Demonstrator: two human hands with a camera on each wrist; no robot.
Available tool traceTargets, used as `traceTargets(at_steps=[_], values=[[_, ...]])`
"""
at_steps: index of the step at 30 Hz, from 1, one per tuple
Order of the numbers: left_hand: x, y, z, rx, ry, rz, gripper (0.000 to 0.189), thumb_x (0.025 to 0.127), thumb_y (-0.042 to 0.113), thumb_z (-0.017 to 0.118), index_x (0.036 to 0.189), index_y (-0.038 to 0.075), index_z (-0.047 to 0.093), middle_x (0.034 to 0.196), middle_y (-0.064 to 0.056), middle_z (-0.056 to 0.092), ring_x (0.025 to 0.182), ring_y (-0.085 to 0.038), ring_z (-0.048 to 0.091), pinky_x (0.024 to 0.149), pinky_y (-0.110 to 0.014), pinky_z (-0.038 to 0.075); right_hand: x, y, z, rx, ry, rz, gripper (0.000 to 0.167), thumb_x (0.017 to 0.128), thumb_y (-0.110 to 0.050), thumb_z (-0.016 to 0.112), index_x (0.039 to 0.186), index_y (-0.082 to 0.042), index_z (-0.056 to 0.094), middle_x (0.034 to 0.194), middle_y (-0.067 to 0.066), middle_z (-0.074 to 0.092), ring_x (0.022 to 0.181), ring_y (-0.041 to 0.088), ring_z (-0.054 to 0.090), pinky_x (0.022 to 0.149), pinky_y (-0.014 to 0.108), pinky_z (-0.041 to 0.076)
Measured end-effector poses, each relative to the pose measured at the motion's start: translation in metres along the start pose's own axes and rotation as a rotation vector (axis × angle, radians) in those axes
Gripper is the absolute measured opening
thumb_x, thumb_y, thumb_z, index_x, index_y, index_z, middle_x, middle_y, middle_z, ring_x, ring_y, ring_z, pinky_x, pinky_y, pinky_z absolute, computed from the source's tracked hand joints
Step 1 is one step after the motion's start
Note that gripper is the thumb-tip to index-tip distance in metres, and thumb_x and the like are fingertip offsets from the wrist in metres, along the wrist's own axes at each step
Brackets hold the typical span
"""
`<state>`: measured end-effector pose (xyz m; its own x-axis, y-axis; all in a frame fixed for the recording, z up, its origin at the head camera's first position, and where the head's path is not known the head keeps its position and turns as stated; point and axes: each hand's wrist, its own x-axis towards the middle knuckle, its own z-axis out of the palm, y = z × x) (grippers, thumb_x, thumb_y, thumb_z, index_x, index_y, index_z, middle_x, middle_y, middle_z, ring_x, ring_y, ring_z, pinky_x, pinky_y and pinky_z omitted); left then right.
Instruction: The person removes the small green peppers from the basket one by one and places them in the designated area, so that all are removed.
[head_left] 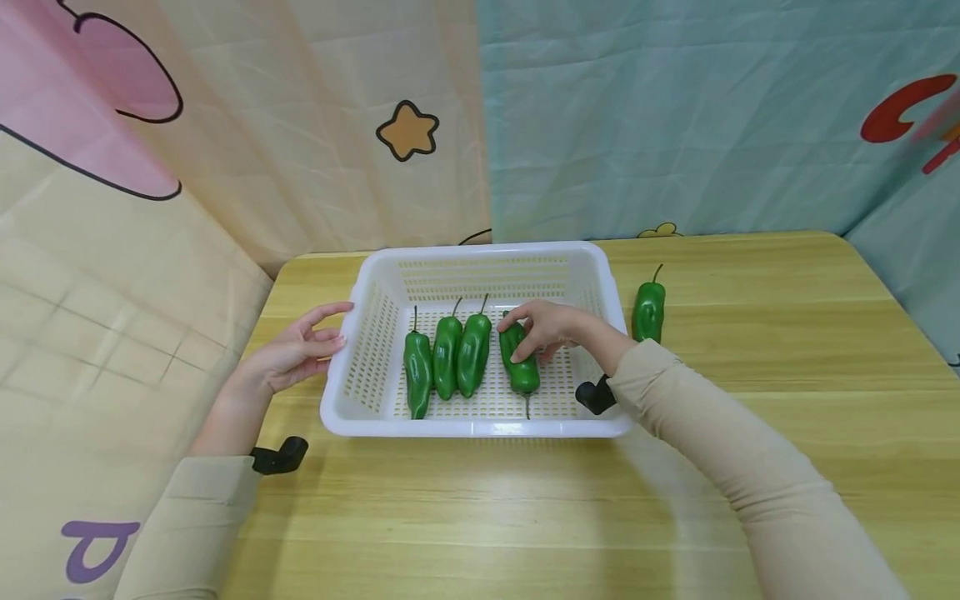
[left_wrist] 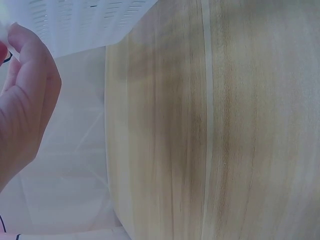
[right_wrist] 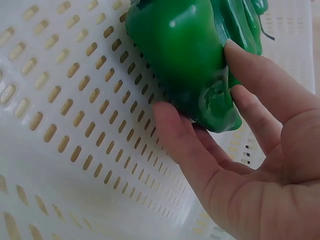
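A white slotted plastic basket (head_left: 480, 428) stands on the table. My left hand (head_left: 296, 354) holds its left rim with the fingertips; part of that grip is hidden in the left wrist view. Inside, my right hand (head_left: 551, 327) grips a green pepper (head_left: 525, 377), its stem toward me. The right wrist view shows thumb and fingers on both sides of the pepper's tip (right_wrist: 215, 100). To its left lie three more green peppers (head_left: 417, 375), (head_left: 446, 358), (head_left: 473, 357), stems pointing away. Another green pepper (head_left: 648, 310) lies on the table right of the basket, partly behind my right sleeve.
The wooden table (head_left: 465, 517) extends in front of the basket and to its right. A printed curtain (head_left: 637, 117) hangs behind the table's back edge and along the sides. Black camera mounts (head_left: 281, 457) jut from both wrists, the right one over the basket's front right corner.
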<state>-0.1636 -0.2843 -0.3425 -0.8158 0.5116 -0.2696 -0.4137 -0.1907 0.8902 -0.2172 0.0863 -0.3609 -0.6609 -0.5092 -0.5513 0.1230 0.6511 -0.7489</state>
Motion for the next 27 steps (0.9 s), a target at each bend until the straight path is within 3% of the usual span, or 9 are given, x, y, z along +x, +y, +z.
traceTargets(at_steps=[11, 19, 27], values=[[0.0008, -0.0005, -0.0019, -0.005, -0.006, 0.002, 0.043, 0.092, -0.010, 0.047, 0.124, 0.019, 0.045, 0.099, -0.010, 0.065, 0.090, -0.022, 0.065, 0.075, -0.033, 0.056, 0.0030, 0.0036, -0.0006, 0.002, -0.018, -0.032, 0.058, 0.076, -0.002, 0.075, 0.128, -0.010, 0.051, 0.113, 0.021, 0.049, 0.087, 0.023, 0.060, 0.067, 0.035, 0.057], [0.0011, 0.0004, -0.0020, -0.008, -0.009, 0.010, 0.044, 0.092, -0.011, 0.046, 0.125, 0.018, 0.044, 0.099, -0.010, 0.064, 0.089, -0.022, 0.065, 0.074, -0.033, 0.056, 0.0065, 0.0028, -0.0003, 0.005, 0.003, -0.008, 0.060, 0.077, 0.003, 0.072, 0.131, -0.009, 0.050, 0.114, 0.020, 0.048, 0.085, 0.021, 0.059, 0.068, 0.035, 0.057], [0.0015, -0.0012, -0.0025, -0.012, -0.011, 0.006, 0.044, 0.092, -0.010, 0.047, 0.125, 0.017, 0.043, 0.099, -0.011, 0.064, 0.089, -0.022, 0.065, 0.074, -0.032, 0.056, 0.0040, 0.0016, 0.0017, -0.017, 0.002, -0.009, 0.062, 0.076, -0.001, 0.075, 0.132, -0.011, 0.049, 0.114, 0.019, 0.048, 0.088, 0.022, 0.058, 0.068, 0.035, 0.057]])
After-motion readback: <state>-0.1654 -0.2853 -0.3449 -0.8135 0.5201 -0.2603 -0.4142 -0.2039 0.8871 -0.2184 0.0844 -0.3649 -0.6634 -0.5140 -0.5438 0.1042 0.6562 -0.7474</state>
